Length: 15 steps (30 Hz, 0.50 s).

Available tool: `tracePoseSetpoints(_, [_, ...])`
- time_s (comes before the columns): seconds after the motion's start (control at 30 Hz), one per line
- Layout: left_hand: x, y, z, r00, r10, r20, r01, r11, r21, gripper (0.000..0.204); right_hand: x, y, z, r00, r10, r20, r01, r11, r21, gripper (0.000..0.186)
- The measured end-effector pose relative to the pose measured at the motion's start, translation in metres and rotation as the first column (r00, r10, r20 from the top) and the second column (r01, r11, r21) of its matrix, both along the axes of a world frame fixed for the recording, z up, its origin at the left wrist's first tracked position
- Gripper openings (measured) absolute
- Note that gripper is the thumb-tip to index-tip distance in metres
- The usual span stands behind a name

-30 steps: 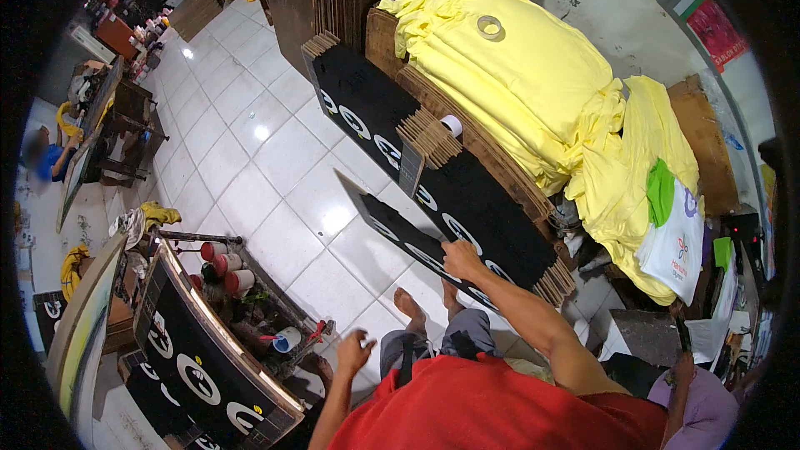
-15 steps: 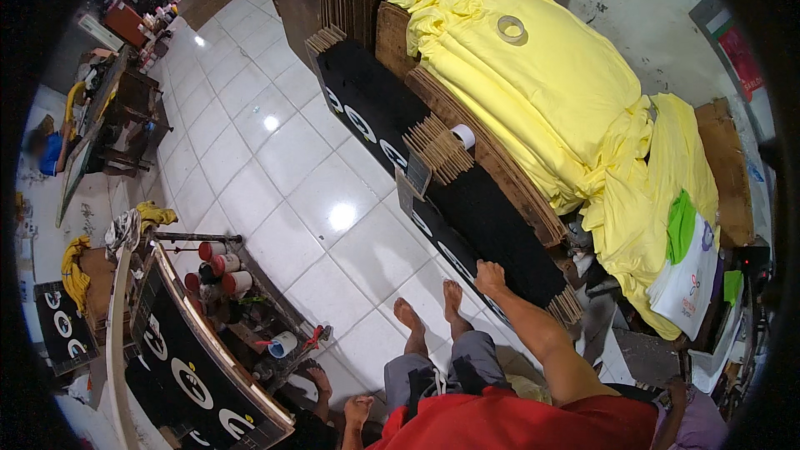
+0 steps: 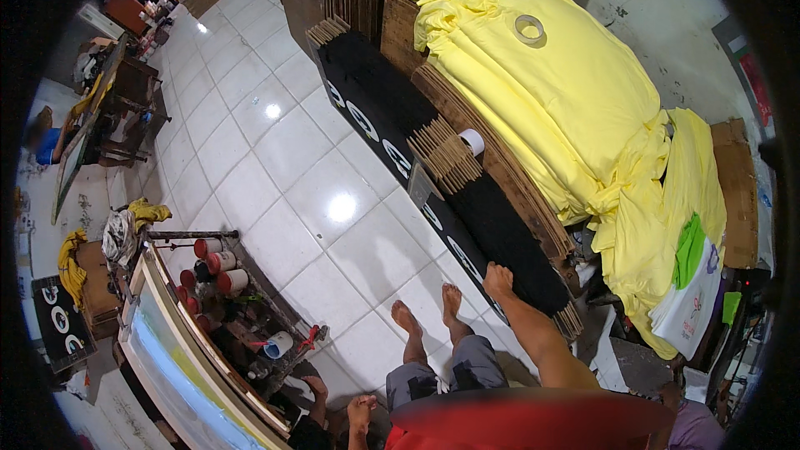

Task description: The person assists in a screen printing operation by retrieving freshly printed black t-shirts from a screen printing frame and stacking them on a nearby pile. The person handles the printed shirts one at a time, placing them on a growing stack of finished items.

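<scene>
My right hand (image 3: 498, 281) is closed on the top edge of the front board (image 3: 462, 254), which is covered in black cloth with white printed shapes. That board stands on edge at the front of a row of black-cloth boards (image 3: 508, 229). Behind it on the left, a second row of black-cloth boards (image 3: 371, 75) shows bare wooden ends. Low beside my red shirt, my left hand (image 3: 361, 410) hangs with its fingers curled in and nothing visible in them.
A yellow cloth heap (image 3: 533, 92) carries a tape roll (image 3: 529, 30). At lower left, a printing screen (image 3: 192, 367) with blue and yellow-green areas lies near paint pots (image 3: 221, 262) on a low shelf. Another person's foot (image 3: 315, 387) is beside it. White tiled floor (image 3: 333, 208) runs between.
At lower left, the printing screen now covers the black printed panel that showed before. The view has shifted slightly; my right hand stays at the front board's top edge.
</scene>
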State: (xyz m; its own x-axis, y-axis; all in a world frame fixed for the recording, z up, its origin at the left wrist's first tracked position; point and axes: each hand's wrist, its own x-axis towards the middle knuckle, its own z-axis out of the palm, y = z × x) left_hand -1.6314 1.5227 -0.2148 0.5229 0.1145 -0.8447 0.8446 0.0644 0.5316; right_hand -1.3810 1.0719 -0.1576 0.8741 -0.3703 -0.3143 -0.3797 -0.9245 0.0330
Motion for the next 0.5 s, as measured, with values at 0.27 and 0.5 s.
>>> tracePoseSetpoints(0.27, [-0.002,0.012,-0.019,0.997,-0.013,0.073,0.015,1.0,-0.023,0.013,0.0,-0.012,-0.005,1.0,0.014,0.016,-0.013,0.998,-0.06,0.021])
tracePoseSetpoints(0.5, [0.011,0.006,-0.026,0.998,0.034,0.056,-0.03,0.996,-0.079,0.012,0.001,-0.006,0.02,0.998,0.013,0.068,-0.008,0.997,-0.074,0.02])
